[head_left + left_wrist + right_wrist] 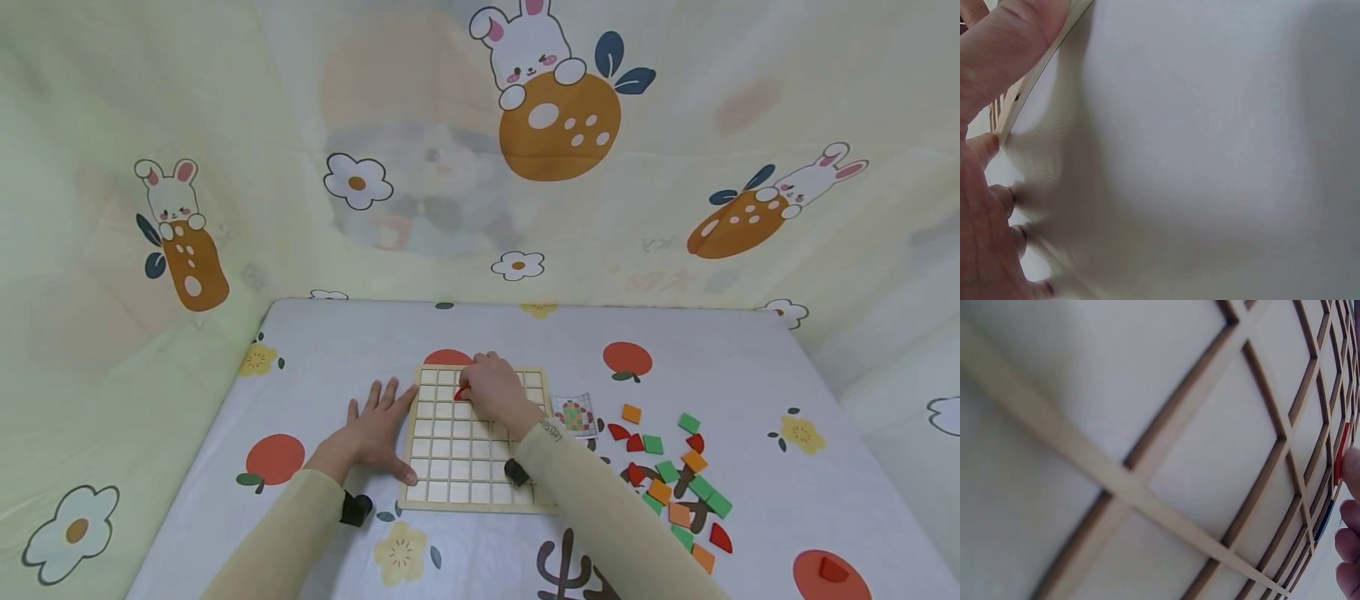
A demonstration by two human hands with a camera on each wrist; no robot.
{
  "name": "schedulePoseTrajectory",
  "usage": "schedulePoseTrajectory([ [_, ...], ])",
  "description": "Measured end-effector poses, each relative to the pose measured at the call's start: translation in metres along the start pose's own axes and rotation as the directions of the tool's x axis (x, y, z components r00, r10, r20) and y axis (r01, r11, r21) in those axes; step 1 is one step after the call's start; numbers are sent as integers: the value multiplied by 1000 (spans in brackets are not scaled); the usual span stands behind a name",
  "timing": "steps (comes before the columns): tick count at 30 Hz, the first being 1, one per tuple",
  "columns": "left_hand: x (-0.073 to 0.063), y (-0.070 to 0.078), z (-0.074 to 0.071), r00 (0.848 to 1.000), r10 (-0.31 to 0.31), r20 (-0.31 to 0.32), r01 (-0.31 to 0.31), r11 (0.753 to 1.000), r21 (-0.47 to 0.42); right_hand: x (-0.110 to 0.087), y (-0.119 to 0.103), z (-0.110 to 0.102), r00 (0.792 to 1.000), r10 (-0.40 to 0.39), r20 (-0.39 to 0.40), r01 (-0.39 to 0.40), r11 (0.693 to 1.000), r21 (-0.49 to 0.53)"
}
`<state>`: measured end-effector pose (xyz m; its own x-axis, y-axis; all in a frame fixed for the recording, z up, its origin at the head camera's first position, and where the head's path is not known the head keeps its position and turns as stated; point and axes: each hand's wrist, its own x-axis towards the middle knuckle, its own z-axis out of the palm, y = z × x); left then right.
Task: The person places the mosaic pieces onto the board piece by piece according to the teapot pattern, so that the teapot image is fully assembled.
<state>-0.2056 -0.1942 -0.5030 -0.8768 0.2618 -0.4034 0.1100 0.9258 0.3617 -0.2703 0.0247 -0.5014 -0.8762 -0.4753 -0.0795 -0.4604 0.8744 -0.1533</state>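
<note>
A wooden grid board [452, 469] with square cells lies on the table. My left hand [372, 435] rests along its left side with fingers spread, the thumb and forefinger touching the frame. In the left wrist view the same thumb [1016, 47] lies over the board's pale edge. Over the upper rows of the grid, my right hand [497, 390] pinches a red quarter-round tile [461, 395]. The right wrist view shows this red tile [1340, 457] at the fingertips, against the cells; whether it is seated in one cannot be made out.
A small picture card [574, 416] lies just right of the board. Farther right are scattered green tiles [702, 487], orange tiles [660, 491] and red quarter-round tiles [721, 537]. One red tile [833, 570] sits alone near the front right. A patterned cloth covers table and walls.
</note>
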Motion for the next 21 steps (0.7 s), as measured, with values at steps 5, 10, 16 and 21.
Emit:
schedulePoseTrajectory([
  [5, -1, 2, -2, 1000, -1, 4, 1, 1000, 0, -3, 0, -4, 999, -33, -7, 33, 999, -37],
  [10, -3, 2, -3, 1000, 2, 8, -2, 1000, -7, -5, 0, -7, 999, -49, -13, 49, 998, -26],
  [16, -2, 1, -1, 1000, 8, 0, -8, 1000, -8, -7, 3, -10, 999, -34, -17, 35, 998, 47],
  [21, -1, 0, 0, 1000, 13, -10, -13, 1000, -4, -12, 20, -21, 999, -7, -49, 16, 981, 194],
])
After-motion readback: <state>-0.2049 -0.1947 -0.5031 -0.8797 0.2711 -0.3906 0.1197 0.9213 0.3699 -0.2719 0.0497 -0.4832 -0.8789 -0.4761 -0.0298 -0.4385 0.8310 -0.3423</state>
